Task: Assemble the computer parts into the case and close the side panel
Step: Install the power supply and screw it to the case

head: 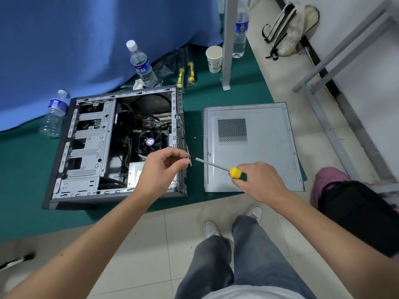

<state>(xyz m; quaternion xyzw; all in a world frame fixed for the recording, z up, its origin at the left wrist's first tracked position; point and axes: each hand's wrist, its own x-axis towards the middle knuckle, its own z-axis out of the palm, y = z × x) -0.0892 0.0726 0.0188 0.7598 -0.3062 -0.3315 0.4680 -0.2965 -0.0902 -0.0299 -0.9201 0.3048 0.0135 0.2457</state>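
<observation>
An open grey computer case (86, 147) lies on its side on a green mat, with a motherboard and a CPU fan (150, 141) visible inside. Its detached side panel (250, 147) lies flat to the right. My left hand (162, 169) hovers over the case's right rear edge and pinches a small screw (189, 157) between thumb and fingertips. My right hand (259, 180) grips the yellow-and-green handle of a screwdriver (218, 167). The screwdriver's tip meets the screw.
Three water bottles (142, 65) and a paper cup (214, 59) stand behind the case. Two more yellow-handled screwdrivers (185, 74) lie on the green mat (26, 169). A metal table leg (227, 44) rises at the back. A black bag (356, 214) sits at right. My shoes (233, 221) stand on the tiles.
</observation>
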